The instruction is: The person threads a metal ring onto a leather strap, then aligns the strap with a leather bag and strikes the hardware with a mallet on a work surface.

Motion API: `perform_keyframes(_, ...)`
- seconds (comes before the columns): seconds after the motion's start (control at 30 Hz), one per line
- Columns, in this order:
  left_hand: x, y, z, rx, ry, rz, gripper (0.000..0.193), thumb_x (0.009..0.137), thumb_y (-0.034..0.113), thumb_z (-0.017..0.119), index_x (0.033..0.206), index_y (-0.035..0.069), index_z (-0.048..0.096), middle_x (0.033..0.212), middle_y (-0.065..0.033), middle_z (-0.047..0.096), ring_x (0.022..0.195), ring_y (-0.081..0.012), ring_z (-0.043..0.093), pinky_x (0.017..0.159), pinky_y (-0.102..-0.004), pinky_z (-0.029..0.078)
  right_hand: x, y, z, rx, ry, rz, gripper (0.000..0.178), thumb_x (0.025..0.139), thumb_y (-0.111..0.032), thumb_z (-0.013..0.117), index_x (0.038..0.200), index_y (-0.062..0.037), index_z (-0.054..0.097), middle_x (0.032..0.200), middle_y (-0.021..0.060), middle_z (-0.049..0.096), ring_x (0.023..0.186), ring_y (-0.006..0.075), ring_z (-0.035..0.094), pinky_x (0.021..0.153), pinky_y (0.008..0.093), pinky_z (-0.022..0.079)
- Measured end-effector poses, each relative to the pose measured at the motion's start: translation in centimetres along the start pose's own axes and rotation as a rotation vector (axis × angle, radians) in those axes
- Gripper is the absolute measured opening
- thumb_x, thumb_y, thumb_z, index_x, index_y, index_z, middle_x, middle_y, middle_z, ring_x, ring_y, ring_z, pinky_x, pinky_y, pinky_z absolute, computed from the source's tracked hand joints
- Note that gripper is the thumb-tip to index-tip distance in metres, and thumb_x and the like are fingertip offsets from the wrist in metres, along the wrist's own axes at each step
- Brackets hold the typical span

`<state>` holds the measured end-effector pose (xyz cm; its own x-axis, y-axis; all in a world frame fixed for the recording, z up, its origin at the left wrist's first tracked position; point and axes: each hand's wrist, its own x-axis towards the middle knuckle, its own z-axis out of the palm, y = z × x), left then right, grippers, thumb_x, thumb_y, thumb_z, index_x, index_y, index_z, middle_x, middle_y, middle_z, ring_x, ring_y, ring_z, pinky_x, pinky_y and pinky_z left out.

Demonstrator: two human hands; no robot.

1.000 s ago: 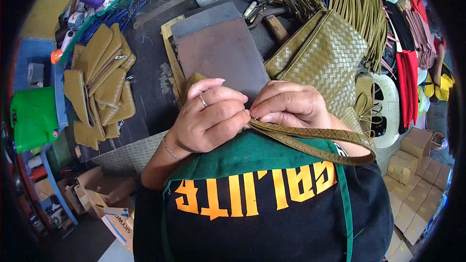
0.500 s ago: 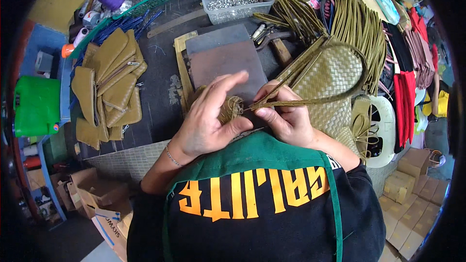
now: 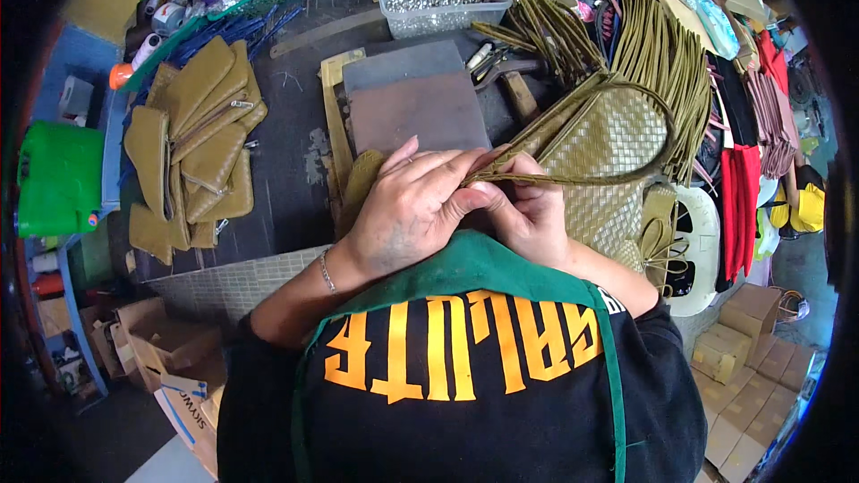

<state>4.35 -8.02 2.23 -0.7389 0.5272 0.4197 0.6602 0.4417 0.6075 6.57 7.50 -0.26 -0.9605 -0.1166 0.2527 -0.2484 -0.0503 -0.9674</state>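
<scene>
In front of my chest both hands meet at the end of an olive strap (image 3: 617, 179). My left hand (image 3: 407, 210) is closed, thumb and fingers pinching the strap's end. Closed too, my right hand (image 3: 534, 215) grips the same strap just beside it. From there the strap loops out to the right over an olive woven bag (image 3: 617, 130). An olive piece (image 3: 361, 181) shows partly behind my left hand; the rest of it is hidden. Beyond my fingers lies a flat grey-and-brown slab (image 3: 416, 103) on the dark table.
Olive zippered pouches (image 3: 206, 143) lie piled at the left. A clear tub of small metal parts (image 3: 443, 0) stands at the back, near a hammer (image 3: 519, 97). Bundled olive straps (image 3: 658, 63) spread at the right, above a white plastic stool (image 3: 707, 250). Cardboard boxes (image 3: 752, 313) stand lower right.
My left hand, open beside the strap's end before, has moved right and closed on it. The coiled thin cord by the left fingers is now hidden. My right hand keeps its hold.
</scene>
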Motion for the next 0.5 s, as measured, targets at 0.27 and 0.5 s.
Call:
perform_keyframes(0.27, 0.3, 0.1, -0.8, -0.05, -0.123, -0.089, 0.027, 0.085, 0.025, 0.049, 0.095, 0.001, 0.056, 0.083, -0.0111, 0.056, 0.079, -0.0267, 0.055, 0.08, -0.0391, 0.038, 1.8, -0.6, -3.9, -0.221, -0.185, -0.087, 0.034, 0.07, -0.01, 0.07, 0.097, 0.0004, 0.052, 0.097, 0.0087, 0.056, 0.086, 0.0153, 0.053, 0.07, 0.0265, 0.045)
perform_keyframes(0.5, 0.9, -0.1, -1.1, -0.262, -0.196, -0.126, 0.025, 0.086, 0.022, 0.047, 0.076, 0.0, 0.052, 0.068, -0.0117, 0.052, 0.07, -0.0283, 0.052, 0.069, -0.038, 0.039, 1.4, -1.2, -2.7, 0.458, -0.228, 0.121, 0.031, 0.079, 0.004, 0.056, 0.108, 0.0018, 0.047, 0.103, 0.0114, 0.058, 0.094, 0.016, 0.056, 0.081, 0.0272, 0.047)
